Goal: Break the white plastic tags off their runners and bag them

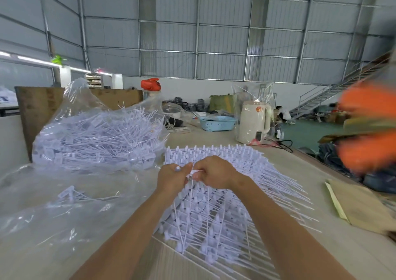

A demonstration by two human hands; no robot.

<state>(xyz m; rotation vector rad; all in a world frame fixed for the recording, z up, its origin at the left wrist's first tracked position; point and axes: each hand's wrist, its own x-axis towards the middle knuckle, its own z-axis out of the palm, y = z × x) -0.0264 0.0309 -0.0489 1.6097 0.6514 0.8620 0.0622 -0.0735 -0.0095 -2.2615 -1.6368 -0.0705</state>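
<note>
A fanned stack of white plastic tags on their runners (225, 211) lies on the table in front of me. My left hand (173, 178) and my right hand (215, 172) meet over its near-left top. Both pinch the same white tag piece (193, 173) between their fingertips. A clear plastic bag (100, 136) heaped with loose white tags stands at the left back. A second clear bag (53, 207) lies flat at the near left with a few loose tags (70, 193) on it.
At the back of the table stand a blue basket (217, 123) and a cream kettle in plastic wrap (254, 122). Brown envelopes (360, 204) lie at the right edge. Blurred orange shapes (368, 129) fill the right side. A wooden board (38, 112) stands behind the bag.
</note>
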